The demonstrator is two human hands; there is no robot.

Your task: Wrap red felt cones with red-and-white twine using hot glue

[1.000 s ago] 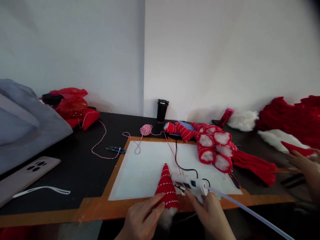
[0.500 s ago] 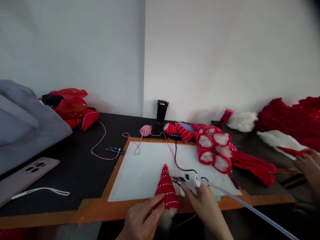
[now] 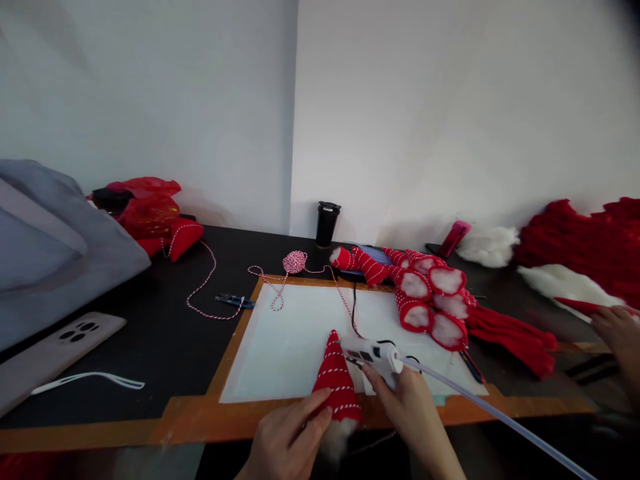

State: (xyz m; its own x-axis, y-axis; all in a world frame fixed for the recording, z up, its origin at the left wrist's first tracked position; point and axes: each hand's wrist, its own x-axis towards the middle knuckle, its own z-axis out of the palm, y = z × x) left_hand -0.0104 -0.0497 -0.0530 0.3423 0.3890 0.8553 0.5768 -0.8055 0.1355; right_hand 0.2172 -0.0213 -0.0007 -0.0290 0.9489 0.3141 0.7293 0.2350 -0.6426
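My left hand [image 3: 295, 430] grips the lower part of a red felt cone [image 3: 336, 380] wound with red-and-white twine. White stuffing [image 3: 337, 437] pokes out of the cone's wide end, and its tip points away from me. In my right hand [image 3: 407, 407] is a white hot glue gun [image 3: 373, 353], with a long clear glue stick [image 3: 480, 403] running out of its back. The gun's nozzle is close to the cone's upper right side; whether it touches I cannot tell. Beneath them lies a white sheet [image 3: 270, 353] taped to the table.
Several stuffed cones [image 3: 415, 319] are piled at the back right, beside red knitted fabric [image 3: 515, 337]. A ball of twine [image 3: 295, 262], blue snips [image 3: 235, 301], a black cup [image 3: 327, 225] and a phone [image 3: 65, 353] lie around. A co-worker's hand [image 3: 617, 330] holds red felt at far right.
The whole scene has shifted slightly to the right in view. Both hands keep their hold, and the gun stays beside the cone with almost no movement.
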